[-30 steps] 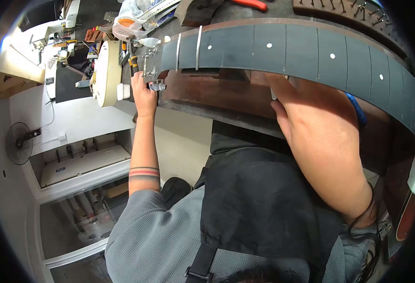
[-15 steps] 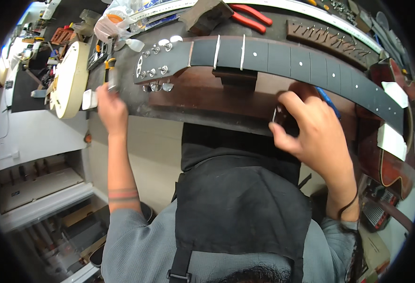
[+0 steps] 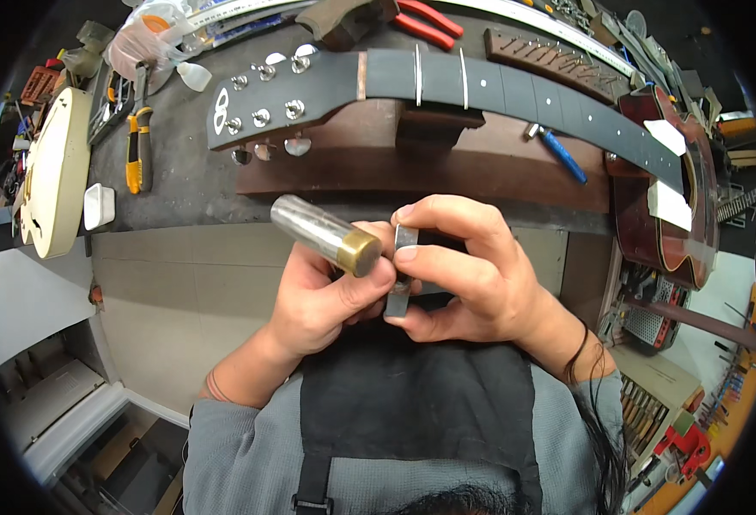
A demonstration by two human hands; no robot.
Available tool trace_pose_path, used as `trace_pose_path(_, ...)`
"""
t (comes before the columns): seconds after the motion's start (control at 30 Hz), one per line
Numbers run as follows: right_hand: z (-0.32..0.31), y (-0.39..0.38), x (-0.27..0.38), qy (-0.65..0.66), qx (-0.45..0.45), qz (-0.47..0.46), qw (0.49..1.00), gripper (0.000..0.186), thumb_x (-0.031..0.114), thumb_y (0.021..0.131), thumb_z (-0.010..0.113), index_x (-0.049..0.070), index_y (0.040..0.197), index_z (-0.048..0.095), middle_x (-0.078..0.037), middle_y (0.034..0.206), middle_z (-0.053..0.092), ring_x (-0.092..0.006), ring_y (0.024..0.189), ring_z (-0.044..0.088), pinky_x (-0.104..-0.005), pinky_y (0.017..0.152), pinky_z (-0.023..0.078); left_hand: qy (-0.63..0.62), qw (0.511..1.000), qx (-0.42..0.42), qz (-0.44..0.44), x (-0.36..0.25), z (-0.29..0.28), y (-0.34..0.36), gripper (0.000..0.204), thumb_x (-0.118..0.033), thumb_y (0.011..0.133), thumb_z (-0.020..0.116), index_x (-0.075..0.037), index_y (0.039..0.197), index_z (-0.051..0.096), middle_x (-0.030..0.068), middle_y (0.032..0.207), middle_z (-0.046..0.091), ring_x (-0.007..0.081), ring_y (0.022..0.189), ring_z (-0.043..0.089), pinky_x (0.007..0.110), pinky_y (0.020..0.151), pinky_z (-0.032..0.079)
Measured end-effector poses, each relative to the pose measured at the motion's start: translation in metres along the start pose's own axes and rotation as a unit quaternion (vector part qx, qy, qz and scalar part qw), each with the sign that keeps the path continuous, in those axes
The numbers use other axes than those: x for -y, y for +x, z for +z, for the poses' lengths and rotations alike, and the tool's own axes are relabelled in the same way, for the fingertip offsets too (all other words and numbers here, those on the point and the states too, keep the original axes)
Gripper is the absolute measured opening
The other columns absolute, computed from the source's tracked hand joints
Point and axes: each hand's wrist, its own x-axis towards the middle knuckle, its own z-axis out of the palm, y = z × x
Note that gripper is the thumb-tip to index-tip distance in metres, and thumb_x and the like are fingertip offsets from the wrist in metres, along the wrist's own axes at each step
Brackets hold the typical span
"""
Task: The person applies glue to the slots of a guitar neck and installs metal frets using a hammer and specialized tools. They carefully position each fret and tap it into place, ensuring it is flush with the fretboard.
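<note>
In front of my apron, my left hand [image 3: 313,300] is wrapped round a steel cylinder with a brass-coloured end [image 3: 322,236], shaped like a hammer head; any handle is hidden. Close against it, my right hand [image 3: 481,279] pinches a small grey metal block [image 3: 397,305] between thumb and fingers. The fingers of both hands meet near this block. Beyond them a guitar neck [image 3: 515,94] lies across the bench, its dark fretboard carrying two bright crosswise strips near the headstock [image 3: 309,90]. A dark support block [image 3: 434,129] stands under the neck.
Yellow-and-black pliers [image 3: 139,150] and a small white tray [image 3: 99,206] lie at the left, near a cream guitar body [image 3: 56,172]. A blue-handled tool [image 3: 562,156] rests below the neck. Red-handled pliers [image 3: 429,24] and a wooden block holding wires [image 3: 554,67] are behind it.
My left hand has come from the pliers at the left to the middle, now holding the steel cylinder. My right hand has moved left and nearer, away from the neck. The view has shifted.
</note>
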Motion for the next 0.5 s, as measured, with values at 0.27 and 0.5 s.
trace_pose_path(0.27, 0.015, -0.032, 0.01, 0.015, -0.002, 0.062, 0.998, 0.075, 0.015, 0.071, 0.096, 0.01, 0.135, 0.057, -0.022, 0.138, 0.058, -0.0357, 0.122, 0.064, -0.0455, 0.099, 0.057, -0.069, 0.994, -0.017, -0.084, 0.036, -0.004, -0.011, 0.04, -0.039, 0.104, 0.074, -0.002, 0.117, 0.065, 0.0132, 0.088, 0.072, 0.003, 0.051, 0.051, 0.017, 0.045, 0.037)
trace_pose_path(0.5, 0.027, -0.053, 0.026, 0.037, -0.021, 0.05, 0.998, 0.073, 0.017, 0.072, 0.094, 0.009, 0.134, 0.056, -0.022, 0.138, 0.06, -0.035, 0.123, 0.061, -0.0455, 0.102, 0.054, -0.067, 0.996, -0.02, -0.055, 0.05, 0.015, -0.038, 0.037, -0.038, 0.107, 0.069, -0.003, 0.116, 0.064, 0.013, 0.088, 0.068, 0.0015, 0.049, 0.043, 0.017, 0.043, 0.034)
